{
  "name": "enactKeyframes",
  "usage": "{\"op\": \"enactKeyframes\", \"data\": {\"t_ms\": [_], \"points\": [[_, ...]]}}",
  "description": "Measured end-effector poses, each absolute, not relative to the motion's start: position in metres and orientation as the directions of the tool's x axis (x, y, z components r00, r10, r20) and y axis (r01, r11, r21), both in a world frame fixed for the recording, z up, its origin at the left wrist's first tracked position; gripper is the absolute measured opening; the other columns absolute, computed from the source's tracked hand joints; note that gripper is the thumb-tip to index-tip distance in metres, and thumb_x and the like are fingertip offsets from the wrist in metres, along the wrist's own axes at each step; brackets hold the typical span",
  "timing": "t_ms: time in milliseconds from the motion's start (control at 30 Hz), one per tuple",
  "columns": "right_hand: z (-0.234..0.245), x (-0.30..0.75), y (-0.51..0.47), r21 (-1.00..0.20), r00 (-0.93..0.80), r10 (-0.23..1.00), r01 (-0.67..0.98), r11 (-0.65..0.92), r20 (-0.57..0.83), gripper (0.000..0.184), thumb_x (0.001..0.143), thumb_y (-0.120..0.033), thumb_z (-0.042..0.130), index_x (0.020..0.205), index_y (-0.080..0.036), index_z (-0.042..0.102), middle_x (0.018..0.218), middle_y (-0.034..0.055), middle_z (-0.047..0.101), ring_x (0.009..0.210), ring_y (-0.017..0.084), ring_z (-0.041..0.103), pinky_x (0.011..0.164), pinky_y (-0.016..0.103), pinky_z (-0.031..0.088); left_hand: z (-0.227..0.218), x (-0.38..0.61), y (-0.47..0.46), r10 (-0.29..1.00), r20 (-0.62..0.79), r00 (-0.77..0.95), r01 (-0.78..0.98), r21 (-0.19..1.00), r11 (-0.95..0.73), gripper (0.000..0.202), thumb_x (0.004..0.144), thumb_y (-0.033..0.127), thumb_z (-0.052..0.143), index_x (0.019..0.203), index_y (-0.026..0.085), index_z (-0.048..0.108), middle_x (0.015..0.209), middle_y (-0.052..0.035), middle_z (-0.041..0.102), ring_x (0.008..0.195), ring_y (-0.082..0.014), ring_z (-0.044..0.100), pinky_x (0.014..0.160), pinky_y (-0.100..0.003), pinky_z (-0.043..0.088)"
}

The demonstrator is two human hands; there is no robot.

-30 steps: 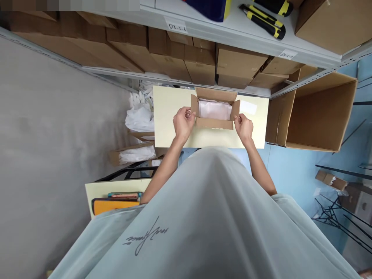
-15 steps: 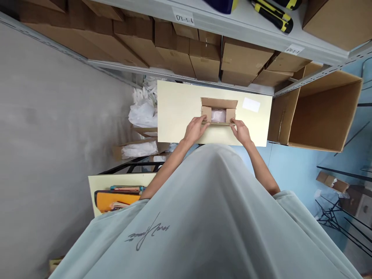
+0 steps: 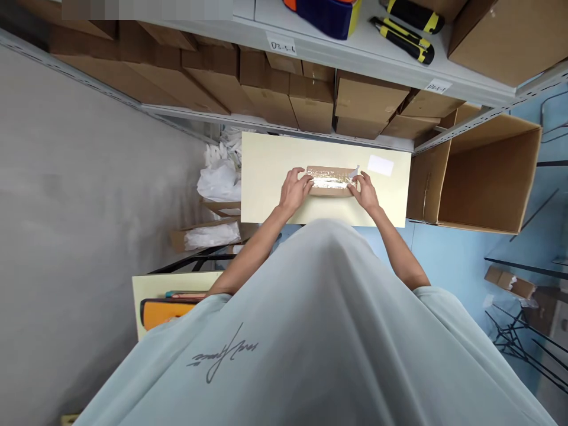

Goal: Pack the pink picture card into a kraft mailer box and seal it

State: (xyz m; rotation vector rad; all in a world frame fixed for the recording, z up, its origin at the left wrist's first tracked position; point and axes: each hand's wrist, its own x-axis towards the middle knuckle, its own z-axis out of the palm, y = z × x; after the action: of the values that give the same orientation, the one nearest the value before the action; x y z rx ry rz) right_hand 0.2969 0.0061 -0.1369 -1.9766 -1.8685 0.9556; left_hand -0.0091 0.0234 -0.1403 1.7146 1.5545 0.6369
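Note:
A small cardboard box [image 3: 326,192] lies on the pale tabletop [image 3: 266,165], its top flaps folded shut. Glossy clear tape [image 3: 328,177] runs across the top and catches the light. My left hand [image 3: 294,188] grips the box's left end, with bent fingers and the thumb on its near side. At the other end, my right hand [image 3: 364,190] closes on the right corner, thumb low and fingers beside a small pale flap [image 3: 354,172] that sticks up there. Whether this flap is loose tape or paper, I cannot tell.
A white slip [image 3: 380,165] lies right of the box. Above the tabletop is a shelf [image 3: 248,32] bearing utility knives [image 3: 402,38], with cartons [image 3: 310,97] below. A large open carton [image 3: 483,177] stands at the right; plastic bags [image 3: 219,180] lie at the left.
The box stood open with its flaps up and a pale wrapped item inside; now its top is closed and shiny tape lies over it. Both hands remain at its ends.

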Motion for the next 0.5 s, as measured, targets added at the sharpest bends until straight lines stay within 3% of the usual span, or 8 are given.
{"op": "enactKeyframes", "data": {"t_ms": [100, 167, 333, 400, 500], "points": [[-0.136, 0.285, 0.005, -0.622, 0.091, 0.925, 0.715, -0.319, -0.370, 0.023, 0.114, -0.042, 0.057, 0.125, -0.024, 0.067, 0.140, 0.0152, 0.080, 0.112, 0.029, 0.079, 0.105, 0.041, 0.062, -0.144, -0.002, 0.018, 0.973, -0.229, 0.022, 0.566, 0.805, 0.177, 0.011, 0.109, 0.029, 0.068, 0.115, 0.023, 0.075, 0.146, -0.0124, 0.074, 0.119, -0.0260, 0.075, 0.105, -0.040, 0.061], [-0.132, 0.277, 0.005, -0.595, 0.164, 0.900, 0.700, -0.394, -0.403, 0.019, 0.112, -0.041, 0.059, 0.120, -0.026, 0.068, 0.123, 0.0093, 0.086, 0.097, 0.027, 0.079, 0.101, 0.038, 0.059, -0.141, 0.002, 0.018, 0.940, -0.340, -0.031, 0.539, 0.786, 0.302, 0.015, 0.108, 0.025, 0.069, 0.121, 0.023, 0.076, 0.141, -0.0098, 0.081, 0.109, -0.0242, 0.081, 0.101, -0.036, 0.062], [-0.117, 0.267, -0.004, -0.593, 0.240, 0.879, 0.662, -0.458, -0.412, 0.016, 0.108, -0.042, 0.064, 0.112, -0.028, 0.071, 0.130, 0.0082, 0.086, 0.099, 0.027, 0.081, 0.099, 0.036, 0.056, -0.130, 0.005, 0.015, 0.908, -0.400, -0.124, 0.525, 0.750, 0.402, 0.012, 0.104, 0.031, 0.077, 0.115, 0.026, 0.081, 0.125, -0.0034, 0.088, 0.111, -0.0265, 0.086, 0.100, -0.034, 0.062], [-0.115, 0.265, -0.006, -0.546, 0.250, 0.858, 0.683, -0.485, -0.450, 0.018, 0.109, -0.042, 0.061, 0.112, -0.028, 0.073, 0.123, 0.0086, 0.087, 0.097, 0.028, 0.080, 0.097, 0.036, 0.055, -0.129, 0.007, 0.014, 0.899, -0.423, -0.116, 0.576, 0.709, 0.408, 0.009, 0.103, 0.029, 0.077, 0.111, 0.026, 0.082, 0.118, -0.0034, 0.089, 0.106, -0.0270, 0.086, 0.100, -0.035, 0.061], [-0.116, 0.260, -0.007, -0.441, 0.242, 0.825, 0.750, -0.493, -0.510, 0.025, 0.112, -0.041, 0.055, 0.118, -0.027, 0.075, 0.102, 0.0090, 0.085, 0.096, 0.031, 0.077, 0.096, 0.038, 0.054, -0.132, 0.010, 0.016, 0.894, -0.438, -0.095, 0.662, 0.643, 0.386, 0.011, 0.102, 0.021, 0.072, 0.102, 0.024, 0.082, 0.127, -0.0065, 0.086, 0.094, -0.0247, 0.083, 0.101, -0.036, 0.060]]}}
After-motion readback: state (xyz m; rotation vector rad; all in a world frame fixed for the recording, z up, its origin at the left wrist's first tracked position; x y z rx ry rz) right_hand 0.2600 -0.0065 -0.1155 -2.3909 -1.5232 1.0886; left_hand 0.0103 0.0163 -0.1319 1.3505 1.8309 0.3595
